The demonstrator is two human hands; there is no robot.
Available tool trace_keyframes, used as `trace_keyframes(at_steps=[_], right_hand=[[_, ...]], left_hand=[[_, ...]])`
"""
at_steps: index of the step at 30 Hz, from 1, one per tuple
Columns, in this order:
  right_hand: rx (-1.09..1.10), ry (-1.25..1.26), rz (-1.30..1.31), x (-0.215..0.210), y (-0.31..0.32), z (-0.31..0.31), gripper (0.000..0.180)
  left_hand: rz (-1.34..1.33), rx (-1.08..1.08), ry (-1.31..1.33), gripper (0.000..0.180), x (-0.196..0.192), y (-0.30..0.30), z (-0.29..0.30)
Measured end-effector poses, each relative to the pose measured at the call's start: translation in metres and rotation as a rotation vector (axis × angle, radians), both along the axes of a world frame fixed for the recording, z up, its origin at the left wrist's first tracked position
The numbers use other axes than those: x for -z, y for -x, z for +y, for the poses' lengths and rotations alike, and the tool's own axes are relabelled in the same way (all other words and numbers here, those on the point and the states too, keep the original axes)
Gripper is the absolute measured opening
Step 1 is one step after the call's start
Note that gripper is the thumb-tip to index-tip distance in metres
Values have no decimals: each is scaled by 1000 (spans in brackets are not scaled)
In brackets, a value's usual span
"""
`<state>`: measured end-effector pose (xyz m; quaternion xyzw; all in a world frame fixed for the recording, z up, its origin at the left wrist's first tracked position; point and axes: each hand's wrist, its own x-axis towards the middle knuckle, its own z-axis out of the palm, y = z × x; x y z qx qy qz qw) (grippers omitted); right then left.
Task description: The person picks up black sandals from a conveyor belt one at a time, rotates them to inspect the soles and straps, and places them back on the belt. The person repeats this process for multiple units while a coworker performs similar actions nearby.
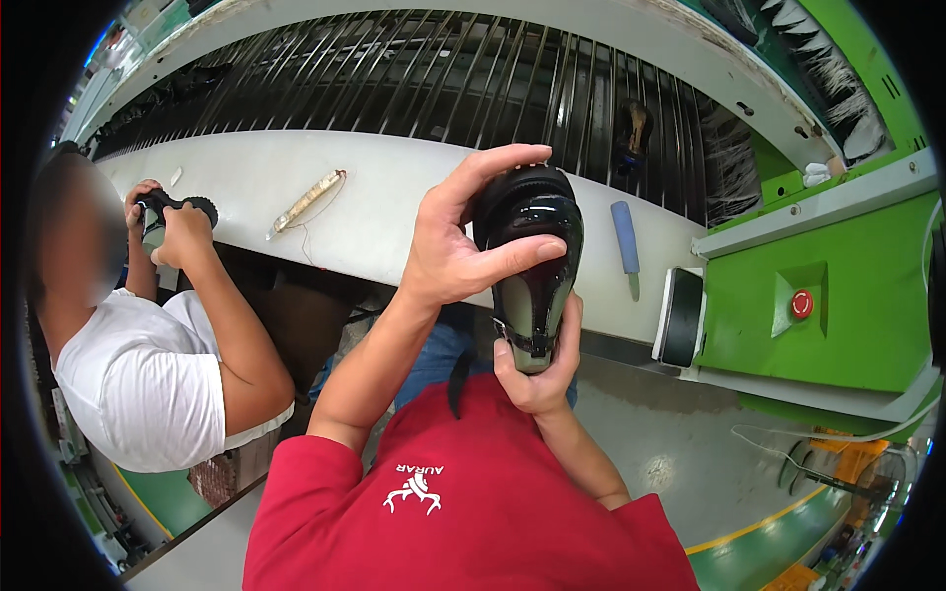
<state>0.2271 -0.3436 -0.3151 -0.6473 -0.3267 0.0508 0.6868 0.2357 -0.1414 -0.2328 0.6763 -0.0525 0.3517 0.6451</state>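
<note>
With the glossy black shoe (538,287) taken as the clock's centre, a co-worker (148,384) in a white top is seen at 9 o'clock, where another black shoe (203,209) is gripped in that person's hands. Between 9 and 10 o'clock, a pale wrapped tool (307,204) with a loose thread is laid on the white bench (384,212); the thread is best left clear of the left forearm.

Just beside the centre, at 9 o'clock, the left hand (445,241) is wrapped round the toe end, fingers hooked over the far edge toward 12 o'clock, thumb laid across the shiny upper. Since such gloss is probably marked easily, the thumb should be pressed flat, without the nail. The shoe itself is held up before the body, toe toward 12 o'clock. At 6 o'clock, the heel end and the grey-green last (532,362) are clasped by the right hand (544,386); the load is better borne there than by the thin strap (525,341).

Between 2 and 3 o'clock, a blue-handled tool (625,241) is left on the bench; its end should be avoided by the right elbow. Near 3 o'clock, a red button (802,303) is set in a green machine (749,340).
</note>
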Motion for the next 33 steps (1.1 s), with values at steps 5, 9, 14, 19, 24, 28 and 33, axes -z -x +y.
trace_keyframes(at_steps=[5,9,14,19,24,28,33], right_hand=[[-7,33,-44,-1,-2,-1,96],[-9,40,-33,-2,-3,-2,97],[1,44,-17,-2,-2,-3,96],[-14,37,-39,-2,-3,-3,96],[-13,50,-52,-1,-3,-4,95],[-15,35,-19,-2,-2,-3,96],[-14,33,-5,1,-2,-4,97]], left_hand=[[-1,-19,-18,71,-2,0,-2],[4,-17,-14,70,-2,-2,-4],[16,-33,-44,69,-3,-2,-5],[12,-25,-28,69,-2,-4,-5],[25,-32,-31,68,-3,-3,-4],[24,-28,-20,68,-2,-3,-4],[25,-23,-10,68,-1,-2,-4]])
